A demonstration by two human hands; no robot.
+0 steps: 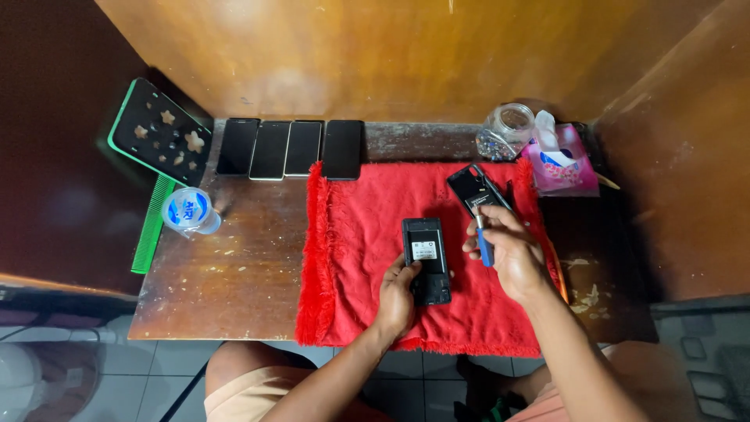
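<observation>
There, your left hand [397, 295] rested on the red fringed towel [351, 258] with its fingers closed around the lower end of a black phone [426, 260] that lay back-side up near the middle of the cloth, its rear cover off and a pale label showing on the inside. Your right hand [509, 252] was curled tightly around a blue-handled screwdriver [483, 244], held just to the right of that phone and not touching it. Just beyond your right hand, a second black piece, seemingly the removed phone back cover [473, 188], lay tilted on the towel's far right part. The towel covered the right half of a worn wooden table [226, 273]. Along the far edge, four dark smartphones [291, 148] sat side by side, the rightmost overlapping the towel's corner. To their left, a green-edged black tray [160, 130] with star-shaped cut-outs leaned against the wall, with a green comb [151, 223] and a sealed water cup [189, 211] near it. At the far right stood a glass jar [505, 131] of small parts, touching a pink tissue pack [561, 162].
</observation>
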